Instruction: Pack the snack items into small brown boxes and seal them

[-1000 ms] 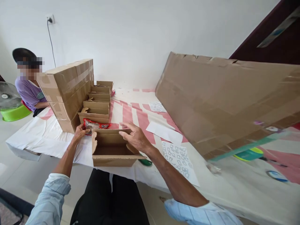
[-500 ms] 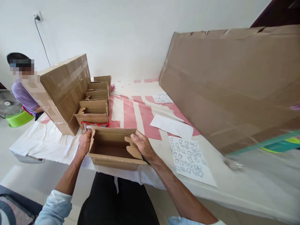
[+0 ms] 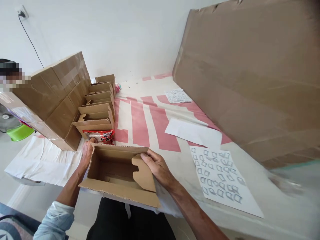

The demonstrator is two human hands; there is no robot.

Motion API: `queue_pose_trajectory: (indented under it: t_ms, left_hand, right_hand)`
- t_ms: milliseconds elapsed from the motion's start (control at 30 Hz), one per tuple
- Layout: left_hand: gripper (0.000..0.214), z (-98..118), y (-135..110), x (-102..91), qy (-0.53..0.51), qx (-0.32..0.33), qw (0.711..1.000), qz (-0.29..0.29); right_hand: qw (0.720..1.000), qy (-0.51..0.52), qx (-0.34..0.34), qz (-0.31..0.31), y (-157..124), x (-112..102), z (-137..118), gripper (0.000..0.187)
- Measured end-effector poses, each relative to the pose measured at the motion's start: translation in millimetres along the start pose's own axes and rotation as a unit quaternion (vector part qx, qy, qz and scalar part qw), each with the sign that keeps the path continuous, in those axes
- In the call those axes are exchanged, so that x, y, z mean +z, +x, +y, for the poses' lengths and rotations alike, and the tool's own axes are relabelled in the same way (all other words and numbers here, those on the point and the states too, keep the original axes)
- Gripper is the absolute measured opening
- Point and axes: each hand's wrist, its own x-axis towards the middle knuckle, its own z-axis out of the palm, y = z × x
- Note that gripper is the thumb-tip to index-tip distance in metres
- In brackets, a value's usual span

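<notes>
Box (image 3: 120, 192) btwn L hand (image 3: 87, 154) & R hand (image 3: 160, 170), R thumb (image 3: 147, 159) on flap (image 3: 143, 173).

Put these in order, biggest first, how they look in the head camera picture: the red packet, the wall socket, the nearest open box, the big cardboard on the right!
1. Big cardboard, running off the picture
2. Nearest open box, though closeness makes it look bigger
3. Red packet
4. Wall socket

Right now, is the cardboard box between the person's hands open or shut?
Open. No cover lies across the cardboard box's top; its inside shows, with a notched flap beside the right hand.
</notes>
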Motion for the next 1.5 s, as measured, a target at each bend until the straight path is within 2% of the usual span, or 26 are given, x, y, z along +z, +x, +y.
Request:
queue_pose_trajectory:
  t_ms: [200, 600, 700, 800, 867, 933, 1067, 1167, 1267, 1367, 1433, 1500]
  left_hand:
    - [0.031, 13.7, 46.0, 14.1, 0.024, 0.001, 0.999, 0.024]
    - [0.036, 50.1, 135.9, 21.9, 0.024, 0.016, 0.999, 0.041]
    - [0.033, 56.0, 149.3, 19.5, 0.013, 0.019, 1.000, 0.022]
    - [0.030, 56.4, 148.5, 11.3, -0.012, 0.043, 0.999, -0.018]
    - [0.033, 51.8, 137.3, 3.0, -0.037, 0.066, 0.996, -0.049]
    - [0.038, 42.7, 116.2, -6.7, -0.067, 0.085, 0.991, -0.078]
    - [0.038, 11.4, 45.1, -28.8, -0.166, 0.115, 0.972, -0.118]
    - [0.057, -16.9, -21.5, -43.1, -0.359, 0.128, 0.912, -0.155]
    - [0.097, -35.6, -79.6, -47.8, -0.431, 0.130, 0.871, -0.196]
    - [0.136, -36.7, -119.3, -42.9, -0.464, 0.158, 0.837, -0.245]
    - [0.144, -28.9, -137.3, -38.3, -0.451, 0.175, 0.844, -0.231]
    - [0.141, -17.3, -151.3, -36.2, -0.434, 0.186, 0.861, -0.190]
  right_hand:
    - [1.000, 0.008, 0.005, -0.011, -0.6, -1.2, -2.5, 0.042]
    - [1.000, -0.011, 0.001, -0.009, -1.2, -7.4, 2.0, 0.039]
    - [1.000, -0.021, 0.003, 0.003, -0.8, -7.6, 2.7, 0.038]
    - [0.999, -0.028, -0.001, 0.017, 0.3, -7.1, 3.2, 0.037]
    - [0.999, -0.034, -0.005, 0.025, 0.4, -6.5, 4.0, 0.038]
    - [0.999, -0.040, -0.005, 0.033, -0.5, -5.8, 4.7, 0.040]
    - [0.998, -0.047, 0.000, 0.051, -3.9, -3.9, 4.1, 0.042]
    - [0.997, -0.043, 0.009, 0.062, -5.7, -3.4, 3.6, 0.047]
    - [0.997, -0.043, 0.019, 0.062, -5.7, -6.2, 7.2, 0.052]
    - [0.996, -0.054, 0.017, 0.068, -3.5, -13.5, 15.4, 0.058]
    - [0.994, -0.052, 0.018, 0.089, -1.6, -20.0, 21.3, 0.060]
    - [0.993, -0.035, 0.020, 0.113, -0.4, -26.8, 25.8, 0.060]
